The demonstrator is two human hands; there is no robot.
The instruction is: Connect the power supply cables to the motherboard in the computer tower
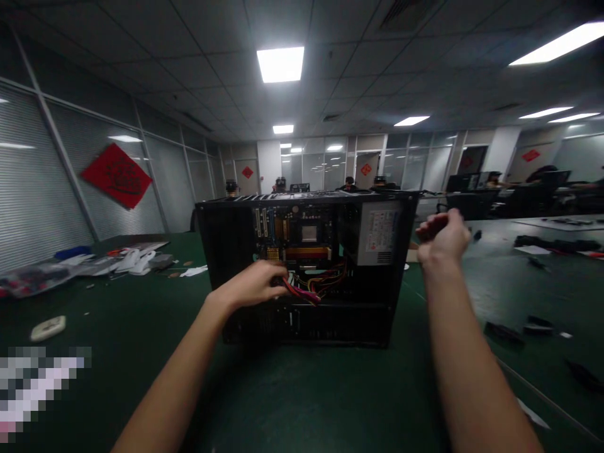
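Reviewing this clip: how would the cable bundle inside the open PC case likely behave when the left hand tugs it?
The cable bundle looks floppy: its thin wires sag in loose curves beside the left hand. It probably pulls only so far, since it seems to run from the power supply. It likely weighs little.

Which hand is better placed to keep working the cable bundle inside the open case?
Left. The left hand is already inside the computer case, its fingers on the cable bundle. The right hand is raised outside, beside the case's right edge.

Left hand reaches forward curled; right hand raised, loosely closed.
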